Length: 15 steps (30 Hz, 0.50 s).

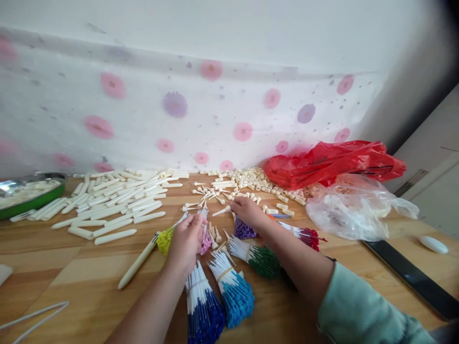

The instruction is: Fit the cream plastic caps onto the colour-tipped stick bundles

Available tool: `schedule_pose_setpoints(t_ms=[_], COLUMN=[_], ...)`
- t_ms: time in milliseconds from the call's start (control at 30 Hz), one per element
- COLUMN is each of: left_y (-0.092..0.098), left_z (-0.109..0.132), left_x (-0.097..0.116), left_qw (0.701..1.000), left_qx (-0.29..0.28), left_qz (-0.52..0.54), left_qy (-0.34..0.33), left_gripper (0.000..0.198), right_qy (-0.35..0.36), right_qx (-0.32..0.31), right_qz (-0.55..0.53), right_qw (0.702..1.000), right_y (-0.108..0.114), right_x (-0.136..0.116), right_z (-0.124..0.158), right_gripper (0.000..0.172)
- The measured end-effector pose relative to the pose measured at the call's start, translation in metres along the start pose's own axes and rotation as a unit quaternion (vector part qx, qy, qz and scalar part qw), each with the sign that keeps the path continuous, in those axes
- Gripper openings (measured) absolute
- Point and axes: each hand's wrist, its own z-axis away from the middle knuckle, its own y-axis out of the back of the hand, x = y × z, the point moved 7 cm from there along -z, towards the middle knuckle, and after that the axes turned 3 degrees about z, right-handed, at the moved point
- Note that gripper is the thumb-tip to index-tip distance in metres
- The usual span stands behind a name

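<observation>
My right hand (248,211) is closed in a pinch on a cream peg-shaped plastic piece (221,211), whose thin end points left. My left hand (190,236) is closed over the pink-ended bundle of pen refills (205,242); what its fingertips hold is hidden. Below the hands lie rubber-banded refill bundles: dark blue (206,310), light blue (234,296) and green (263,260). A yellow bundle (164,241) is left of my left hand, and a purple one (244,229) is under my right. Several loose cream pegs (211,192) lie beyond.
White pen barrels (118,196) cover the left back, beside a green-rimmed bowl (32,203). Small clip pieces (256,179) are heaped near a red plastic bag (333,165) and a clear bag (351,210). An assembled pen (138,263) lies left; a dark flat object (409,277) lies right.
</observation>
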Motion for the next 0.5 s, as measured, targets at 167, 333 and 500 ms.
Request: schedule_pose_setpoints(t_ms=[167, 333, 500], left_y=[0.013, 0.012, 0.008], left_z=[-0.011, -0.013, -0.012], left_x=[0.002, -0.004, -0.002], left_qw=[0.983, 0.978, 0.979], left_qx=[0.042, 0.031, 0.016], left_qz=[0.179, 0.204, 0.203], left_qy=[0.027, 0.030, 0.020], left_gripper=[0.014, 0.014, 0.014], right_qy=[-0.048, 0.037, 0.191], right_qx=[0.014, -0.003, -0.092], right_qz=[0.103, 0.137, 0.117], right_qw=[0.993, 0.990, 0.970], right_y=[0.004, -0.002, -0.029], right_x=[0.016, -0.012, -0.056], right_z=[-0.043, -0.035, 0.002], right_gripper=[0.024, 0.018, 0.014])
